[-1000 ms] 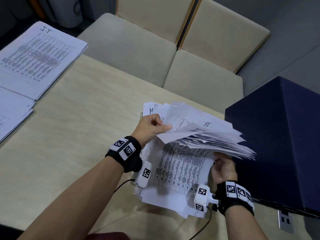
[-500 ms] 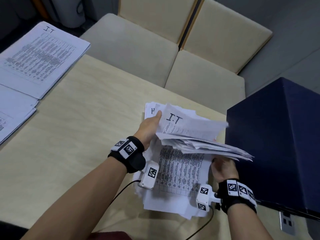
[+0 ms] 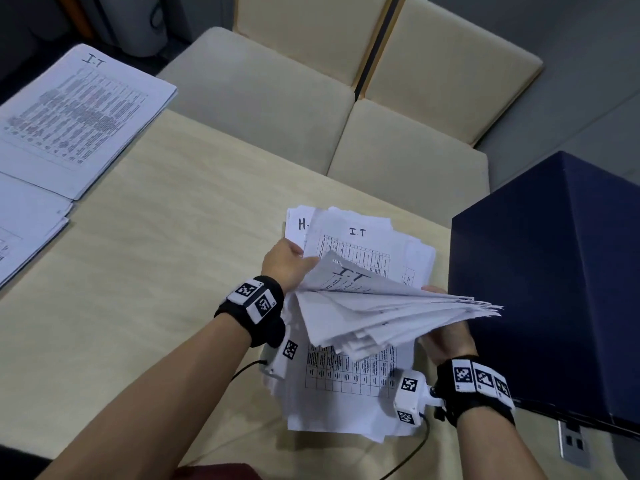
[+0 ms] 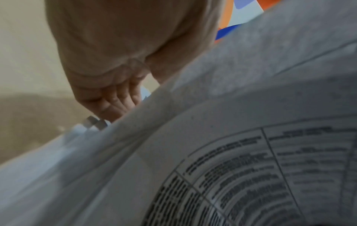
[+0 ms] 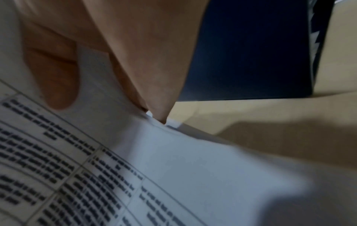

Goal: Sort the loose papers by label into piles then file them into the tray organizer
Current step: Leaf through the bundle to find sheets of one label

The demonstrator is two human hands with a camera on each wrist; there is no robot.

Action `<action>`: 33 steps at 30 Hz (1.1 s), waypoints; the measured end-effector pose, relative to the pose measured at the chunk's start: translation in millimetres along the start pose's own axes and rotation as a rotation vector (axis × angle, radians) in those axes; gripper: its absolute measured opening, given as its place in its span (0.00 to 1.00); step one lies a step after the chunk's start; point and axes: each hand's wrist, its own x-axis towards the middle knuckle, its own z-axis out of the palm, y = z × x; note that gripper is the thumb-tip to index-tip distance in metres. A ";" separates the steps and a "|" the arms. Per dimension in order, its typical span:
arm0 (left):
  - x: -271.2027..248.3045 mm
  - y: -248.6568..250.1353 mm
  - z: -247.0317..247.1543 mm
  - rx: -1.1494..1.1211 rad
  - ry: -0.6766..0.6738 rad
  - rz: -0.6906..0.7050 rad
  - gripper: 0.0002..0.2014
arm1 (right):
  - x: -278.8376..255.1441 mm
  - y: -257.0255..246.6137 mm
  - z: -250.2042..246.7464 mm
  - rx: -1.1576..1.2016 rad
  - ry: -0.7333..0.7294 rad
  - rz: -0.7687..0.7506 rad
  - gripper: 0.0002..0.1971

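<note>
A messy pile of loose papers lies on the table near me. Its exposed upper sheet reads "I.T", and a sheet marked "H." pokes out behind it. Above the pile a fanned bundle of sheets is raised, its top page also marked "I.T". My left hand grips the bundle's left edge. My right hand holds its right edge, thumb pressed on a printed table page. The dark blue tray organizer stands just right of the pile.
A sorted stack labelled "I.T" lies at the table's far left corner, with another stack below it. Two beige chairs stand beyond the table's far edge. A power socket sits by the organizer. Bare tabletop lies between the stacks.
The left hand has leafed further into the pile. The raised bundle is thicker and higher, and an "I.T" sheet now lies exposed beneath it.
</note>
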 end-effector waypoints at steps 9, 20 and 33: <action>-35.0 16.8 -3.2 -0.441 -0.409 0.084 0.21 | 8.5 5.0 -1.5 0.088 -0.032 -0.122 0.19; -59.7 4.5 -2.9 -0.215 -0.475 0.087 0.26 | -29.8 -5.0 14.5 -0.113 -0.054 -0.182 0.17; -157.6 137.3 -45.8 -0.530 -0.216 0.708 0.16 | -158.7 -99.0 46.6 -0.032 -0.073 -0.955 0.21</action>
